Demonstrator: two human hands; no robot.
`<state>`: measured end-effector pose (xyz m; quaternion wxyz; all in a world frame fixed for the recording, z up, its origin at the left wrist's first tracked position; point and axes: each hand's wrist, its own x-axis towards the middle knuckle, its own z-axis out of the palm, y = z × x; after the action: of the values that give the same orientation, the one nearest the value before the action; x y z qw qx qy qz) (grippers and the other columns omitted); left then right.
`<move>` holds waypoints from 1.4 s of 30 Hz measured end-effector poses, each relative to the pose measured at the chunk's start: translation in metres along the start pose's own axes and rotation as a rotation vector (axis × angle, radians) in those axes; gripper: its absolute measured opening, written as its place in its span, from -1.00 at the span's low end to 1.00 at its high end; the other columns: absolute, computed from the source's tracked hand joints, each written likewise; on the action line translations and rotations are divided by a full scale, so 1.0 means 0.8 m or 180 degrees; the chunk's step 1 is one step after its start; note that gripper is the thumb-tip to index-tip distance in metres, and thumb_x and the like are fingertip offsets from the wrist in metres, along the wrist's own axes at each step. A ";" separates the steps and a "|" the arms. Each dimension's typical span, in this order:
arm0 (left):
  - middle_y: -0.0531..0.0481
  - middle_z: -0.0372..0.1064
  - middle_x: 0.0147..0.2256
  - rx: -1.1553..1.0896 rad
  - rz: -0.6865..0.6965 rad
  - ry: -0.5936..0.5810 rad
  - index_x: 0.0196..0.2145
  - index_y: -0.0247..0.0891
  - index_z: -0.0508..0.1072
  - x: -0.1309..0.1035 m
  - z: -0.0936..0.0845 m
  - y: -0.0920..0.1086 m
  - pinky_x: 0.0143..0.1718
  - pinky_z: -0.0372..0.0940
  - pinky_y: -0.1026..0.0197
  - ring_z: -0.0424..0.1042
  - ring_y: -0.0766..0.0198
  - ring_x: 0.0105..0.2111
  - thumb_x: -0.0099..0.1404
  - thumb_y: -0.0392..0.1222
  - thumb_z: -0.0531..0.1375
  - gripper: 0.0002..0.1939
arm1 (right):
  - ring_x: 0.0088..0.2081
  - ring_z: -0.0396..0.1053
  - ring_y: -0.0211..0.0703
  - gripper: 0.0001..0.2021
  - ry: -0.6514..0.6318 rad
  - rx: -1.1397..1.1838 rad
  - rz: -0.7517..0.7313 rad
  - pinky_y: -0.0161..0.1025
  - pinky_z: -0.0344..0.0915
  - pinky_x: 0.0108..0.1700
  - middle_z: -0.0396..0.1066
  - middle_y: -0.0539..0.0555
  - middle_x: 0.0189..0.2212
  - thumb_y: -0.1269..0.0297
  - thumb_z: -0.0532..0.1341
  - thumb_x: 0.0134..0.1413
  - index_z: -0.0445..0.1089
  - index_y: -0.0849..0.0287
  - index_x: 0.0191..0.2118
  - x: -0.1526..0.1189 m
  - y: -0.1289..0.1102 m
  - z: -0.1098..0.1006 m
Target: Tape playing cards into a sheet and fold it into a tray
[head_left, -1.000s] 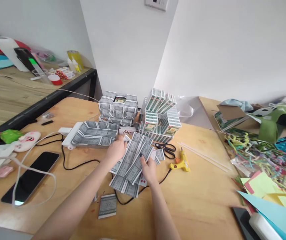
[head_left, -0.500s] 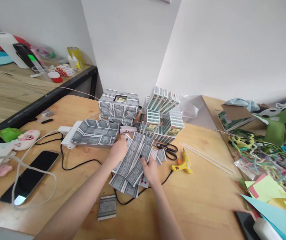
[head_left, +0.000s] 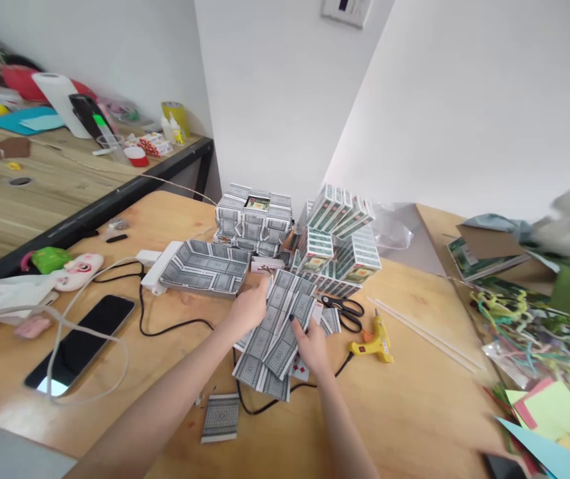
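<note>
Grey-backed playing cards joined into panels (head_left: 271, 326) lie overlapped between my hands, tilted over the table. My left hand (head_left: 251, 307) is closed at their upper left edge, its fingertips partly hidden. My right hand (head_left: 310, 344) grips the right side, its dark-nailed thumb on top and the fingers underneath. Red-diamond card faces (head_left: 300, 368) show below that hand. Beyond my left hand sits an open tray made of cards (head_left: 205, 266). Behind it stands a box-shaped card structure (head_left: 255, 216). A small square of cards (head_left: 220, 417) lies nearer to me.
Green-and-white card boxes (head_left: 338, 246) are stacked at the back. Black-handled scissors (head_left: 347, 311), a yellow glue gun (head_left: 375, 340) with its cord, and clear glue sticks (head_left: 427, 332) lie to the right. A phone (head_left: 82, 342) and cables lie left; coloured craft scraps (head_left: 547, 412) cover the far right.
The camera view has swung a little to the left, so everything appears further right. Both hands keep nearly the same hold on the card panels.
</note>
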<state>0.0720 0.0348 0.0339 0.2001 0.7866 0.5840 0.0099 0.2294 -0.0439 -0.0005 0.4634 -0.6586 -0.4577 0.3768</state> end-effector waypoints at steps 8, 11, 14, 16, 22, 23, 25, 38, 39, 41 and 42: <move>-0.25 0.37 -0.22 0.0085 -0.0408 0.0154 0.11 -0.30 -0.05 -0.019 -0.005 0.004 -0.36 0.28 0.15 0.45 0.07 -0.30 0.19 -0.45 -0.12 -0.49 | -0.19 0.40 -0.07 -0.67 0.0277 0.0805 0.0169 -0.14 0.27 -0.13 0.47 0.10 -0.28 0.13 0.16 -0.07 0.32 0.21 -0.18 0.007 -0.009 -0.025; -0.37 0.23 -0.04 -0.0032 -0.0361 0.0379 0.19 -0.35 -0.24 -0.023 -0.004 0.005 -0.32 0.30 0.11 0.44 0.05 -0.25 0.18 -0.44 -0.10 -0.36 | -0.22 0.39 -0.07 -0.67 0.0821 0.0460 0.0301 -0.17 0.27 -0.17 0.46 0.08 -0.30 0.13 0.19 -0.13 0.31 0.19 -0.21 0.008 -0.005 -0.045; -0.40 0.03 0.11 -0.0364 -0.0114 0.0620 0.21 -0.39 -0.30 -0.029 0.000 0.004 -0.15 0.29 0.06 0.32 -0.02 -0.05 0.18 -0.41 -0.06 -0.31 | -0.27 0.38 -0.08 -0.69 0.0870 0.0086 0.0422 -0.17 0.27 -0.20 0.45 0.09 -0.32 0.10 0.17 -0.12 0.32 0.19 -0.26 0.006 0.003 -0.060; -0.38 -0.05 0.15 -0.0660 -0.0006 0.0672 0.22 -0.41 -0.28 -0.034 0.002 0.000 0.01 0.21 0.06 0.17 0.00 0.09 0.17 -0.41 -0.05 -0.30 | -0.29 0.38 -0.08 -0.69 0.0712 0.0058 0.0417 -0.17 0.27 -0.21 0.45 0.09 -0.33 0.09 0.15 -0.10 0.32 0.19 -0.25 0.002 0.006 -0.065; -0.28 -0.09 0.21 -0.1315 0.0104 0.0292 0.21 -0.37 -0.14 -0.054 -0.008 -0.021 0.19 -0.03 0.01 -0.06 0.08 0.21 0.20 -0.26 -0.01 -0.35 | -0.19 0.39 -0.03 -0.69 0.0408 0.0455 0.0448 -0.15 0.29 -0.18 0.46 0.10 -0.24 0.15 0.18 -0.12 0.32 0.15 -0.20 -0.006 0.008 -0.065; -0.26 -0.10 0.21 -0.1356 0.0157 0.0306 0.21 -0.35 -0.11 -0.058 -0.010 -0.023 0.19 -0.05 -0.01 -0.07 0.08 0.21 0.21 -0.23 -0.01 -0.37 | -0.16 0.38 -0.02 -0.67 0.0373 0.0551 0.0460 -0.15 0.29 -0.16 0.46 0.10 -0.21 0.17 0.18 -0.13 0.32 0.15 -0.18 -0.007 0.007 -0.064; -0.23 -0.13 0.22 -0.1365 0.0209 0.0400 0.19 -0.30 -0.04 -0.066 -0.013 -0.023 0.18 -0.04 -0.05 -0.10 0.06 0.22 0.22 -0.19 -0.01 -0.41 | -0.12 0.37 -0.03 -0.64 0.0311 0.0739 0.0484 -0.13 0.29 -0.12 0.45 0.09 -0.17 0.20 0.18 -0.14 0.31 0.14 -0.13 -0.009 0.005 -0.063; -0.14 -0.04 0.16 -0.1023 0.0922 0.0539 -0.04 -0.19 0.32 -0.090 0.001 0.028 0.14 0.02 -0.11 -0.10 0.01 0.21 0.20 -0.24 0.08 -0.66 | -0.04 0.32 0.01 -0.77 0.0538 0.0884 0.0117 -0.03 0.21 -0.02 0.42 0.11 -0.12 0.31 0.21 -0.20 0.41 0.12 -0.29 -0.020 -0.031 -0.100; -0.13 -0.01 0.15 -0.1051 0.0959 0.0487 -0.05 -0.19 0.33 -0.091 0.003 0.031 0.14 0.04 -0.10 -0.08 0.02 0.20 0.20 -0.24 0.08 -0.67 | 0.00 0.29 0.04 -0.83 0.0551 0.0788 -0.0022 -0.01 0.20 -0.01 0.39 0.11 -0.07 0.32 0.22 -0.21 0.43 0.12 -0.36 -0.022 -0.035 -0.102; -0.13 0.04 0.13 -0.1092 0.0973 0.0336 -0.06 -0.18 0.34 -0.093 0.006 0.035 0.13 0.07 -0.09 -0.04 0.03 0.19 0.20 -0.26 0.08 -0.68 | 0.09 0.19 0.06 -0.92 0.0621 0.0613 -0.0366 0.03 0.16 0.04 0.29 0.08 0.04 0.33 0.23 -0.21 0.45 0.11 -0.46 -0.026 -0.038 -0.103; -0.13 0.05 0.13 -0.1106 0.0962 0.0236 -0.06 -0.19 0.34 -0.093 0.007 0.037 0.12 0.09 -0.08 -0.02 0.04 0.18 0.20 -0.27 0.07 -0.68 | 0.13 0.13 0.05 -0.93 0.0667 0.0535 -0.0553 0.04 0.13 0.08 0.23 0.05 0.09 0.33 0.22 -0.19 0.46 0.10 -0.49 -0.027 -0.038 -0.102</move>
<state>0.0770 -0.0427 0.0546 0.3072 0.8179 0.4561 0.1691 0.2904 -0.0818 0.0539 0.5929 -0.6112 -0.4290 0.3014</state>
